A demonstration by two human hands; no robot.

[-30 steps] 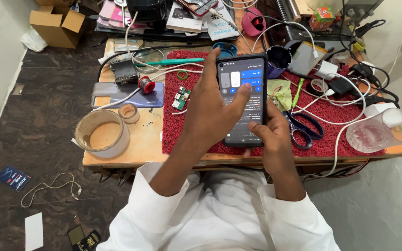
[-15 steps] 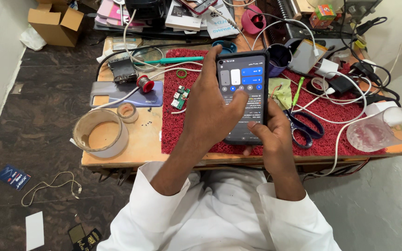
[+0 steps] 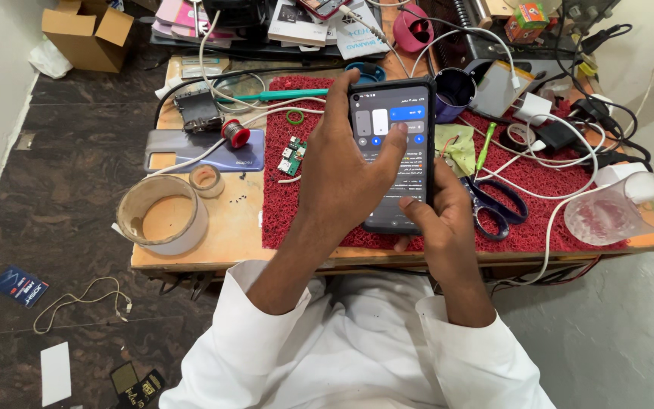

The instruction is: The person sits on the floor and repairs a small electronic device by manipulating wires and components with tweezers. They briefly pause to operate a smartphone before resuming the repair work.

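A black smartphone with a lit screen showing a panel of tiles is held above the red mat. My left hand wraps the phone's left side, its thumb pressed on the upper screen. Gripping the lower right edge from underneath is my right hand. Both white sleeves rise from the bottom of the view. A small green circuit board lies on the mat just left of my left hand.
Blue-handled scissors lie right of the phone. A clear cup lies tipped at the table's right edge, among white cables. A wide tape ring, a small tape roll and a purple phone cover sit left. A cardboard box stands on the floor.
The phone and both hands have shifted slightly up and away from me. Both hands keep the same grip and the left thumb stays on the upper screen.
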